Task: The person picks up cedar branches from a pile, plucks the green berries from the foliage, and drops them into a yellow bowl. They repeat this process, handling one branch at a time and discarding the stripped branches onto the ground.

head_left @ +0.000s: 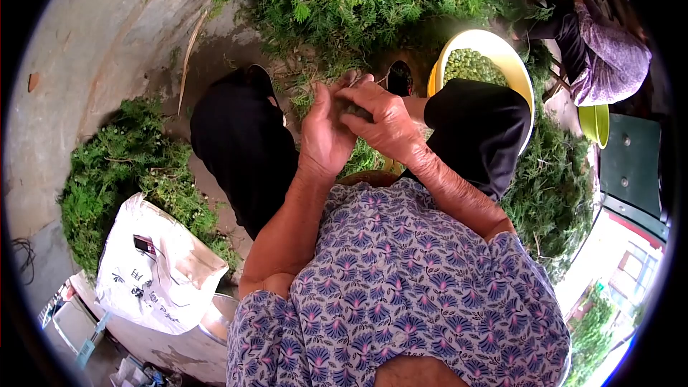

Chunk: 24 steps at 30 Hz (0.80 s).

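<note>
My left hand (326, 132) is raised between the knees, palm turned inward, its fingers cupped and partly covered by the other hand. Against it, my right hand (387, 120) has its fingers curled over the left palm. A small dark greenish bit shows between the two hands, too shaded to name. Just beyond the hands lies a big heap of green conifer branches (365, 0). By my right knee stands a yellow bucket (528, 86) holding many small green berries (473, 66).
More cut branches (118, 172) lie at left and others (548, 193) at right. A white sack (136, 272) with a small dark device (144, 245) on it sits at lower left. Another person (609, 57) in a patterned top sits at upper right, near a yellow-green bucket (595, 125).
</note>
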{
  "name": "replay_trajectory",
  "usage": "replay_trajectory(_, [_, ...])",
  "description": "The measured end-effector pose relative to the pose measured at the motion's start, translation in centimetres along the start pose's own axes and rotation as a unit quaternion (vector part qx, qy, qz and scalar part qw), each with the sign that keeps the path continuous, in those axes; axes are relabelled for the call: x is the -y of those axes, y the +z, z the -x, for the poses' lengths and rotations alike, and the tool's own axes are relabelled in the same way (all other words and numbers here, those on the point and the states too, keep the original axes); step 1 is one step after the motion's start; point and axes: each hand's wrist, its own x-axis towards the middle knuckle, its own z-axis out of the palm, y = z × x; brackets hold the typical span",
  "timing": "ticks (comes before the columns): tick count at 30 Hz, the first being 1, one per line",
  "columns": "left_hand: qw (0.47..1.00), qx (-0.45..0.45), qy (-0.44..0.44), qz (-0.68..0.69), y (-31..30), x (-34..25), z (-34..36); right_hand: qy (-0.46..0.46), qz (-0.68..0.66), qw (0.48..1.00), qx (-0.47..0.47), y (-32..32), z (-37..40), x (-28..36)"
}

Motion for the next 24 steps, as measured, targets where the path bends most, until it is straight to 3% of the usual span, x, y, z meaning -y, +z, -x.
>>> replay_trajectory(3, [1.0,0.0,0.004,-0.02,0.1,0.0,0.1,0.019,0.015,1.0,0.001,-0.4,-0.3,0.6])
replay_trajectory(5, [1.0,-0.01,-0.007,0.004,0.1,-0.2,0.1,0.106,-0.148,0.983,0.025,-1.2,-0.7,0.5])
replay_trajectory(6, [1.0,-0.009,-0.007,0.004,-0.6,-0.2,-0.1,0.106,-0.148,0.983,0.025,-1.6,-0.8,0.5])
replay_trajectory(8, [0.986,0.164,-0.035,0.014,-2.1,-0.2,-0.6,0.253,-0.44,0.861,0.035,-2.2,-1.0,0.5])
replay_trajectory(9, [0.985,0.165,-0.036,0.014,-2.1,-0.1,-0.6,0.246,-0.477,0.843,0.023,-2.2,-1.0,0.4])
replay_trajectory(11, [0.999,0.041,-0.028,-0.001,-1.6,0.2,-0.3,0.254,-0.517,0.817,0.02,-2.3,-0.9,-0.2])
replay_trajectory(16, [0.999,0.001,-0.033,-0.015,-0.8,0.1,-0.1,0.275,-0.608,0.745,0.013,-2.8,-0.6,-0.5])
replay_trajectory(19, [0.999,-0.038,-0.031,-0.022,-0.3,0.2,-0.1,0.256,-0.695,0.672,0.005,-3.6,-0.2,-0.8])
replay_trajectory(22, [0.996,-0.059,-0.034,-0.056,-0.6,0.3,0.0,0.237,-0.696,0.676,-0.047,-6.2,0.4,-1.3])
replay_trajectory(24, [0.993,-0.06,-0.038,-0.091,-1.4,0.5,0.0,0.242,-0.71,0.653,-0.103,-9.4,1.1,-1.3])
